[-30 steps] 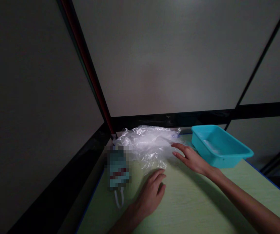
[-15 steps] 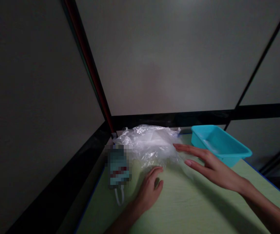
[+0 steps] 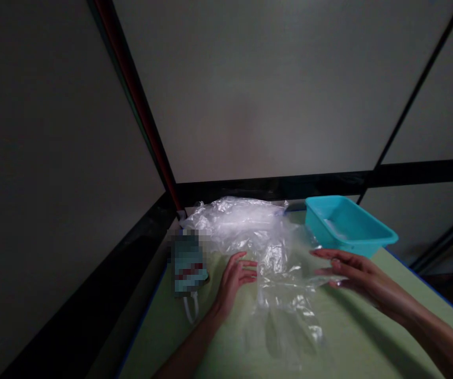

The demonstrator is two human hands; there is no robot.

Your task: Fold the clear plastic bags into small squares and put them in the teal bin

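Observation:
A clear, crinkled plastic bag (image 3: 285, 287) lies spread across the front of the table between my hands, with strips like handles hanging toward me. At its left edge is my left hand (image 3: 234, 279), fingers apart and curved, with nothing visibly gripped. My right hand (image 3: 358, 271) is at the bag's right edge, fingers stretched out and slightly blurred; the film appears to touch the fingertips. Behind the bag sits a heap of clear and whitish plastic bags (image 3: 238, 216).
A turquoise plastic basin (image 3: 352, 245) stands at the back right of the pale green table (image 3: 226, 352). On the left lies a pixelated, phone-like object (image 3: 189, 266) with a white strap loop (image 3: 190, 310). Wall panels (image 3: 269, 105) rise behind.
A plastic bag now lies spread in front of the heap, nearer me. My right hand has moved right, away from the heap; my left hand's fingers have spread and moved slightly forward.

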